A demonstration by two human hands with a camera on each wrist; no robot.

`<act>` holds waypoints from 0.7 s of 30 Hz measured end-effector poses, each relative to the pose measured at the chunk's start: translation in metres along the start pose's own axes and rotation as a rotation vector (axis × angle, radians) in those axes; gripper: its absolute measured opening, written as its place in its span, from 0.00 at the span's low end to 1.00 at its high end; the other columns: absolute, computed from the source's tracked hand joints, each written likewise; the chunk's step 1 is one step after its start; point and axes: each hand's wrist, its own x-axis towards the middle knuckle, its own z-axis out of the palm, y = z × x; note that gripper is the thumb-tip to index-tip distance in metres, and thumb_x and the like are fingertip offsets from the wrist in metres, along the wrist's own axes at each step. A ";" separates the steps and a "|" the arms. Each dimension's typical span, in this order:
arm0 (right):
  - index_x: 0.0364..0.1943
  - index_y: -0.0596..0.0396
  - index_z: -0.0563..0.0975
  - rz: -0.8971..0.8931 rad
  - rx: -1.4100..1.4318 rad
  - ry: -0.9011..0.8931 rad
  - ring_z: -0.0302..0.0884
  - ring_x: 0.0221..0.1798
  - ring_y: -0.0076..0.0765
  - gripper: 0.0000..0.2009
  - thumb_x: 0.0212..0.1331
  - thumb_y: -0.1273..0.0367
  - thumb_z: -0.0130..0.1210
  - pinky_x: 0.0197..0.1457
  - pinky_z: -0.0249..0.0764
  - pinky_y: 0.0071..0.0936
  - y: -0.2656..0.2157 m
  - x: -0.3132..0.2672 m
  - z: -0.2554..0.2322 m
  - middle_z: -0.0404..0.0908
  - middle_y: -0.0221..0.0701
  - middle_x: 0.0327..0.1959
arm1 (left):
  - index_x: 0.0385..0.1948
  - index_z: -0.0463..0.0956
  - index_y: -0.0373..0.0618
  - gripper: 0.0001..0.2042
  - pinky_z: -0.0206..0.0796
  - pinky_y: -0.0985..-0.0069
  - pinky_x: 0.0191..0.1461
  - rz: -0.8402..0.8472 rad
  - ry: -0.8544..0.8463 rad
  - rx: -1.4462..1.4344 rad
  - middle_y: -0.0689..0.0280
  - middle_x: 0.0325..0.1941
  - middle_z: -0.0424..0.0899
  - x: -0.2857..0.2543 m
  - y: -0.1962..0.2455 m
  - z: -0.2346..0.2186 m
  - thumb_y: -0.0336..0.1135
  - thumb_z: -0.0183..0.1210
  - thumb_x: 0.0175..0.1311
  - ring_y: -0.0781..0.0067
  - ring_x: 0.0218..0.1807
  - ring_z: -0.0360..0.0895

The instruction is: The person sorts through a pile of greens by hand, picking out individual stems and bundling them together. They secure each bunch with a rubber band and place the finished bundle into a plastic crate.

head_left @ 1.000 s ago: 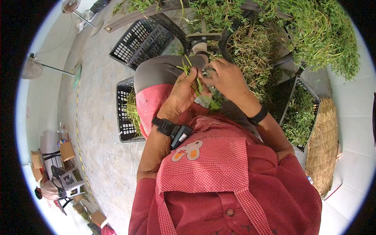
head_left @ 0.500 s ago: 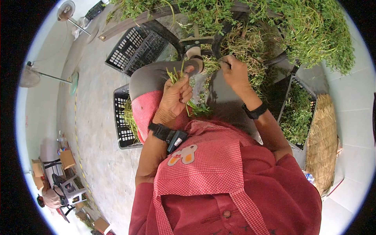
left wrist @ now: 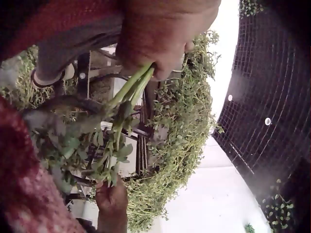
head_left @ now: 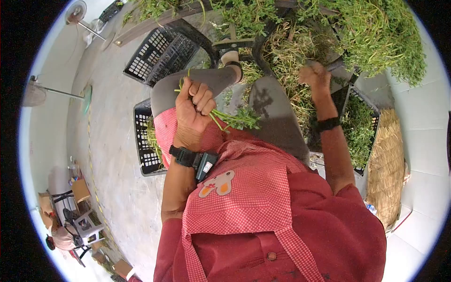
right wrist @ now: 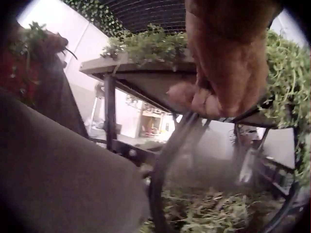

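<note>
I see my left hand [head_left: 193, 105] clenched around a small bunch of green leafy stems [head_left: 230, 120], held over the left knee; the leafy ends trail toward the red checked apron [head_left: 244, 197], and the wrist view shows the stalks [left wrist: 127, 94] coming out of the fist. My right hand [head_left: 314, 75] is out to the right with its fingers curled, over the loose pile of cut green and straw-coloured plants [head_left: 291, 56]; from the right wrist view the fingers [right wrist: 204, 99] look closed, but I cannot tell whether they pinch a stem. The grey-trousered right leg [head_left: 275, 117] lies between the two hands and hides the ground there. One black plastic crate [head_left: 146, 141] sits just beside the left thigh, another [head_left: 159, 54] lies tipped farther ahead, and a third [head_left: 361, 136], holding greens, stands to the right beside a woven straw mat [head_left: 387, 174].
</note>
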 end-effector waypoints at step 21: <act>0.32 0.55 0.79 -0.700 -0.359 -0.614 0.77 0.33 0.40 0.11 0.45 0.65 0.61 0.38 0.73 0.31 -0.086 -0.122 0.106 0.79 0.34 0.31 | 0.22 0.62 0.46 0.18 0.50 0.81 0.21 0.063 0.036 -0.151 0.71 0.17 0.56 -0.001 0.002 0.008 0.47 0.38 0.70 0.78 0.18 0.52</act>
